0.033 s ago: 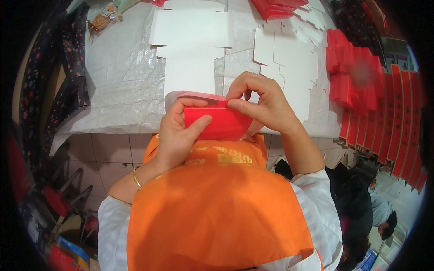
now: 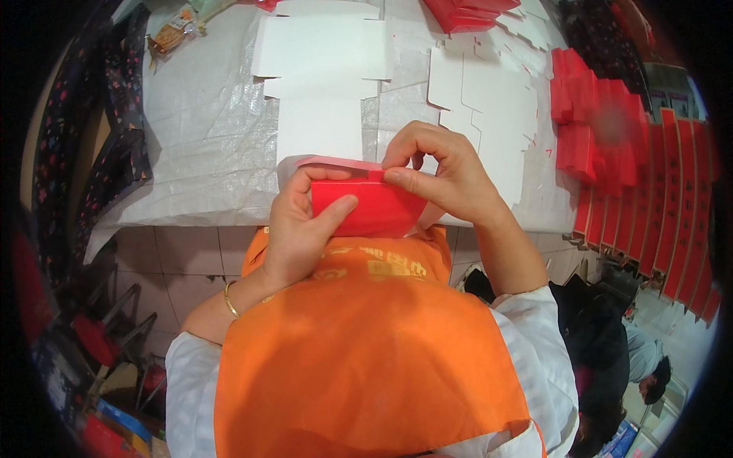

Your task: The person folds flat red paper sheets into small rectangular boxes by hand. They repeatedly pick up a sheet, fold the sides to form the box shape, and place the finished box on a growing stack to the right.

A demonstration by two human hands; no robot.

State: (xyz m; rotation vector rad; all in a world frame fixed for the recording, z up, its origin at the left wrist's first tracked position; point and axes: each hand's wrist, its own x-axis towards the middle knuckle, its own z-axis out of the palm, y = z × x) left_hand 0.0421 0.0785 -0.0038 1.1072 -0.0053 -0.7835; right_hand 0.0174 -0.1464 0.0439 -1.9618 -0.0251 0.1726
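A red cardboard box [image 2: 370,208], partly folded, is held over my lap at the table's near edge. My left hand [image 2: 298,217] is closed round its left end, the thumb on the red front panel and the fingers inside the opening. At the upper right rim, my right hand [image 2: 439,172] pinches a flap between thumb and fingers. Just beyond the box, a flat white box blank [image 2: 321,91] lies unfolded on the table. How the underside of the box is folded cannot be seen.
A whitish plastic sheet covers the table [image 2: 202,145]. More white blanks [image 2: 489,99] lie to the right. Folded red boxes [image 2: 595,122] are piled at the right edge, beside long red strips [image 2: 664,206]. A snack packet [image 2: 175,30] lies far left. Another person [image 2: 649,366] is at lower right.
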